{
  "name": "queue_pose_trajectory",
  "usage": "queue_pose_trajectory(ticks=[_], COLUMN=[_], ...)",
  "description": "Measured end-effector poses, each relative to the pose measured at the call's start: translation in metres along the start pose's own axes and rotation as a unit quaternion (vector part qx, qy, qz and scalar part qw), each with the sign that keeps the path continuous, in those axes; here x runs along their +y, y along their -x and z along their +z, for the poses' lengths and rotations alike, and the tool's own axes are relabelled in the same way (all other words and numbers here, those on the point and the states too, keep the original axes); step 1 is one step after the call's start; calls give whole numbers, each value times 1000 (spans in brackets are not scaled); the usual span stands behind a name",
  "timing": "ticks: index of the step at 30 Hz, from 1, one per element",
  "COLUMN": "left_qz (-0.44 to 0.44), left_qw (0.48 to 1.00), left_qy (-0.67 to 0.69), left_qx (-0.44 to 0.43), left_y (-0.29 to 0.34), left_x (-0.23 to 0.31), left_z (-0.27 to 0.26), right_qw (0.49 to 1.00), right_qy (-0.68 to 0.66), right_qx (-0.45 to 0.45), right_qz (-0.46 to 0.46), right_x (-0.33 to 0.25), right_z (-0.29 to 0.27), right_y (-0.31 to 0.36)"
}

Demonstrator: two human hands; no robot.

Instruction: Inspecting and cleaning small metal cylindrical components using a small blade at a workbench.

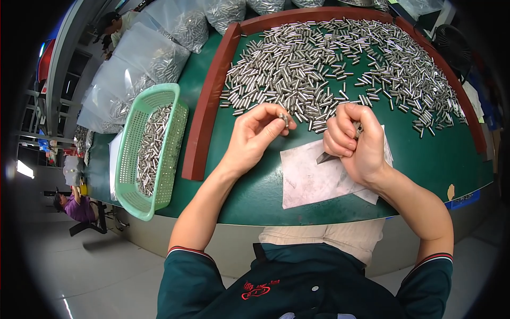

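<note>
Both hands are working low over the green desk [425, 159]: left hand [254, 139] pinching one small metal pin [285, 118] at its fingertips, right hand [353, 143] fisting more pins, count unclear. Pin's axis is looking roughly upright, foreshortened. Risk: a loose pinch dropping it into the pin pile [340, 64].

A small-parts factory or sorting workshop: the green counter [425, 159] with a raised red-brown rim [210, 101] carries a great heap of small metal cylinders [329, 64], a mint-green plastic basket [151, 149] holds more, and clear bags of the same pieces [159, 58] pile up behind (other workers sit at neighbouring stations on the bare concrete floor).
</note>
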State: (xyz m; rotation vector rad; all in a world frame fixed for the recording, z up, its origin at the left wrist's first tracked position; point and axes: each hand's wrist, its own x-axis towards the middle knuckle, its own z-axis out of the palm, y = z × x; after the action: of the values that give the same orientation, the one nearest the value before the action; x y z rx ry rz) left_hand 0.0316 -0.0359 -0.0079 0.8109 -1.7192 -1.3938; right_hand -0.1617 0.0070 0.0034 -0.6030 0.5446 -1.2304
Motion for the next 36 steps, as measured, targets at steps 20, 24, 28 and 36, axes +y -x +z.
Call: queue_pose_trajectory(ticks=[20, 24, 28, 36], left_qz=[-248, -221, -173, 84], left_qw=[923, 914, 968, 892], left_qy=[291, 338, 153, -413], left_qx=[47, 35, 94, 163], left_y=[0, 3, 0, -8], left_x=[18, 6, 1, -10], left_z=[-5, -16, -21, -2], right_qw=[1000, 999, 999, 999], right_qy=[11, 14, 17, 13], right_qx=[22, 28, 27, 24], right_qz=[15, 15, 16, 17], right_x=[-3, -3, -3, -3], right_z=[2, 3, 3, 3], right_y=[-2, -2, -2, -1])
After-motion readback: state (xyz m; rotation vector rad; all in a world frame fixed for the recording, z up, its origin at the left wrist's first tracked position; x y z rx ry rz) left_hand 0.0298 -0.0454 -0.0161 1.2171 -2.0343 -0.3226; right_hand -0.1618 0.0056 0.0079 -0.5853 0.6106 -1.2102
